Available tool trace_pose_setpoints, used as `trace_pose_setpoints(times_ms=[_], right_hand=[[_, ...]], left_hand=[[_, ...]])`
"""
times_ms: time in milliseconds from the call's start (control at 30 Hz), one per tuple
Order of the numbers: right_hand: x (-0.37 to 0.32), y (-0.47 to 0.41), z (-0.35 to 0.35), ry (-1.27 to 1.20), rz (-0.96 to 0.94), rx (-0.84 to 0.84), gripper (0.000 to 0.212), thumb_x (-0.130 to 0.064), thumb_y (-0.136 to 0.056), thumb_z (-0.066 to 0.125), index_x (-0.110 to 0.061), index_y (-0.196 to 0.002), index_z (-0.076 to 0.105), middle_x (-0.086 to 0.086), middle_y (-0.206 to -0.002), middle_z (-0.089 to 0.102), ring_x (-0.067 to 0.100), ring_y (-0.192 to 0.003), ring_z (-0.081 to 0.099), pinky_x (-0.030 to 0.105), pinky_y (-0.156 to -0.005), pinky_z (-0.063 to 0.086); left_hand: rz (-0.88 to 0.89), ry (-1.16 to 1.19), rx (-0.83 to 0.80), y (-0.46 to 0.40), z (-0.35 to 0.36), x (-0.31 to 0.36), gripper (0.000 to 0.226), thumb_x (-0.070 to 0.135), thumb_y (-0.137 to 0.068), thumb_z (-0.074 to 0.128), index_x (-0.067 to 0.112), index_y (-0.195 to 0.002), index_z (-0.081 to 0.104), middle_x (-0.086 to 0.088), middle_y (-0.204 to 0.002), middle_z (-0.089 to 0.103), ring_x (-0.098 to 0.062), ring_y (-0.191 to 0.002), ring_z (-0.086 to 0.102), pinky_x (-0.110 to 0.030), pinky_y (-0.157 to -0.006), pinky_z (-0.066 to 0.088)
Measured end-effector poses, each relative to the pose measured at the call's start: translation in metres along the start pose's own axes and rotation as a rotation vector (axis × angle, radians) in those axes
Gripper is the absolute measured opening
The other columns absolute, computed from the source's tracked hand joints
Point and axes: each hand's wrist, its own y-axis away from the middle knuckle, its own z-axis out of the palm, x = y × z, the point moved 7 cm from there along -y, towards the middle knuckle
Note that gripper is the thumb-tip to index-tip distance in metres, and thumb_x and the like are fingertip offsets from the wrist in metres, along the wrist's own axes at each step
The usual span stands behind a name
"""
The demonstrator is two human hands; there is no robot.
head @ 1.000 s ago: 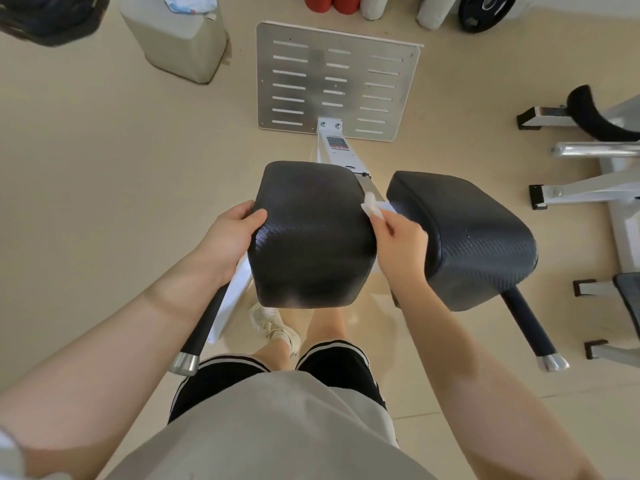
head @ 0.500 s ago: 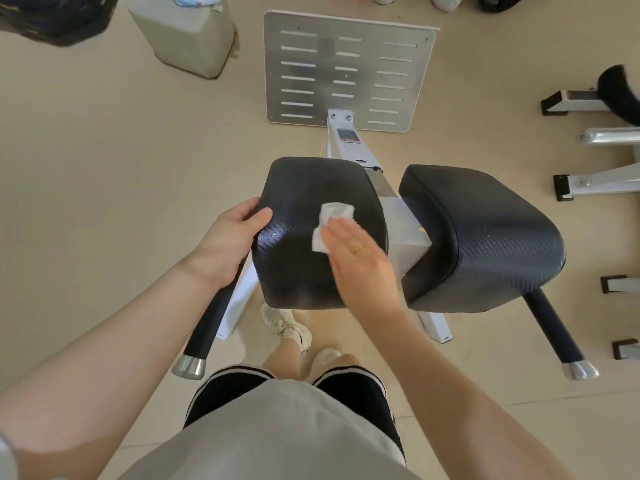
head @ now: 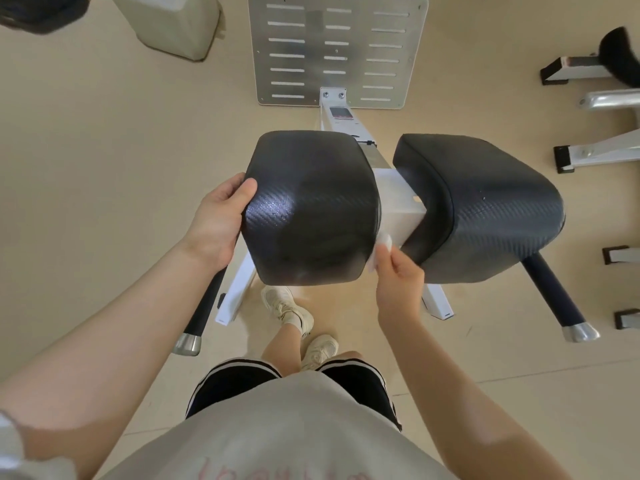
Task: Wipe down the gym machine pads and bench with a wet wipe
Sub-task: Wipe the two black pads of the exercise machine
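The left hand [head: 216, 223] is clamped on the left edge of the left pad [head: 311, 209], thumb lying on the top face and fingers hidden round the side. The right hand [head: 398, 278] is pinched shut on the wet wipe [head: 382, 249], pressing it against the pad's lower right corner, in the gap between the two pads. The hands are well apart, one on each side of that pad.

The machine is a white steel frame [head: 398, 202] on the floor, with a slotted metal foot plate [head: 337, 50] at the far end. It carries the left pad and the right pad [head: 481, 206] side by side, with a black handle bar [head: 554, 296] angling down and outward beyond each. No separate bench shows clearly in this view; more white framework sits at the right edge.

Both pads are thick black cushions in textured, woven-look vinyl. They should feel firm with a little give, and the covering probably turns slick once damp, as the sheen on the left pad's near face suggests. The bracing hand is sensibly placed at the outer edge, where it can stop the pad from rocking under pressure.

The wipe is small, white and bunched. It is limp and light, likely to fold or slide out from under loose fingers, so it handles best spread flat beneath the fingertips with the thumb trapping one edge. In the narrow gap it may snag on the frame's corner. The right pad looks not yet wiped, though I cannot be sure.
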Motion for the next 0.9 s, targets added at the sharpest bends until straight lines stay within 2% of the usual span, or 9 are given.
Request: trace_pose_setpoints(times_ms=[67, 167, 300, 367, 433, 500, 633, 800, 900], right_hand=[[0.0, 0.001, 0.001, -0.071, 0.032, -0.009, 0.048, -0.028, -0.093, 0.05, -0.017, -0.052, 0.029, -0.005, -0.051, 0.02, 0.011, -0.053, 0.019, 0.024, -0.05, 0.018], [-0.039, -0.008, 0.001, -0.118, -0.103, 0.037, 0.054, -0.02, -0.092, 0.05, -0.025, -0.044, 0.027, -0.009, -0.043, 0.02, 0.007, -0.048, 0.019, 0.02, -0.047, 0.019], [-0.053, -0.017, 0.004, -0.133, -0.229, 0.045, 0.049, -0.021, -0.092, 0.051, -0.023, -0.049, 0.03, -0.011, -0.048, 0.022, 0.008, -0.053, 0.021, 0.022, -0.052, 0.022], [-0.019, -0.019, 0.007, -0.149, -0.142, 0.064, 0.045, -0.022, -0.092, 0.049, -0.017, -0.052, 0.029, -0.005, -0.052, 0.022, 0.01, -0.055, 0.021, 0.025, -0.054, 0.022], [0.03, -0.018, 0.012, -0.136, 0.012, 0.081, 0.041, -0.025, -0.091, 0.048, -0.014, -0.056, 0.03, 0.001, -0.057, 0.024, 0.013, -0.057, 0.024, 0.029, -0.056, 0.023], [0.072, -0.013, 0.022, -0.13, 0.15, 0.073, 0.034, -0.026, -0.091, 0.047, -0.012, -0.063, 0.034, 0.006, -0.063, 0.025, 0.017, -0.062, 0.025, 0.031, -0.059, 0.025], [0.105, -0.016, 0.036, -0.189, 0.341, 0.034, 0.027, -0.03, -0.091, 0.049, -0.014, -0.069, 0.046, 0.005, -0.072, 0.036, 0.019, -0.068, 0.033, 0.032, -0.062, 0.032], [0.078, -0.017, 0.025, -0.263, 0.093, 0.121, 0.04, -0.023, -0.092, 0.046, -0.014, -0.057, 0.029, -0.002, -0.057, 0.021, 0.012, -0.055, 0.022, 0.023, -0.051, 0.024], [0.108, -0.01, 0.04, -0.375, 0.319, 0.043, 0.034, -0.026, -0.093, 0.049, -0.016, -0.061, 0.047, 0.0, -0.061, 0.042, 0.013, -0.06, 0.042, 0.026, -0.06, 0.039]], left_hand=[[0.0, -0.018, 0.048, 0.002, -0.005, -0.006, 0.023, 0.02, -0.096, 0.047, 0.015, -0.111, 0.064, -0.003, -0.11, 0.067, -0.017, -0.104, 0.063, -0.032, -0.096, 0.047], [0.0, -0.062, 0.102, 0.008, -0.011, -0.014, 0.029, 0.027, -0.095, 0.049, 0.012, -0.115, 0.062, -0.001, -0.111, 0.067, -0.017, -0.106, 0.061, -0.034, -0.1, 0.044], [0.011, -0.055, 0.175, 0.029, -0.012, -0.034, 0.028, 0.025, -0.096, 0.038, 0.021, -0.08, 0.06, 0.007, -0.079, 0.058, -0.009, -0.08, 0.051, -0.026, -0.083, 0.044], [-0.003, -0.041, 0.205, 0.041, -0.009, -0.053, 0.029, 0.026, -0.097, 0.032, 0.023, -0.092, 0.06, 0.008, -0.096, 0.061, -0.008, -0.093, 0.054, -0.025, -0.089, 0.041], [0.0, -0.047, 0.214, 0.053, -0.003, -0.073, 0.035, 0.029, -0.098, 0.028, 0.026, -0.123, 0.053, 0.015, -0.124, 0.056, -0.003, -0.117, 0.049, -0.021, -0.096, 0.036], [0.038, -0.036, 0.216, 0.06, 0.001, -0.086, 0.039, 0.032, -0.099, 0.026, 0.032, -0.136, 0.042, 0.02, -0.133, 0.05, 0.001, -0.123, 0.043, -0.015, -0.092, 0.032], [0.055, -0.034, 0.236, 0.063, -0.001, -0.108, 0.04, 0.039, -0.1, 0.023, 0.037, -0.135, 0.041, 0.022, -0.132, 0.049, 0.0, -0.124, 0.043, -0.027, -0.103, 0.03], [0.111, -0.115, 0.16, 0.063, -0.002, -0.119, 0.042, 0.046, -0.099, 0.021, 0.042, -0.14, 0.03, 0.023, -0.14, 0.041, -0.002, -0.131, 0.036, -0.035, -0.111, 0.026], [0.123, -0.14, 0.118, 0.067, -0.002, -0.118, 0.04, 0.044, -0.1, 0.019, 0.044, -0.139, 0.03, 0.025, -0.139, 0.041, -0.001, -0.13, 0.037, -0.034, -0.107, 0.027]])
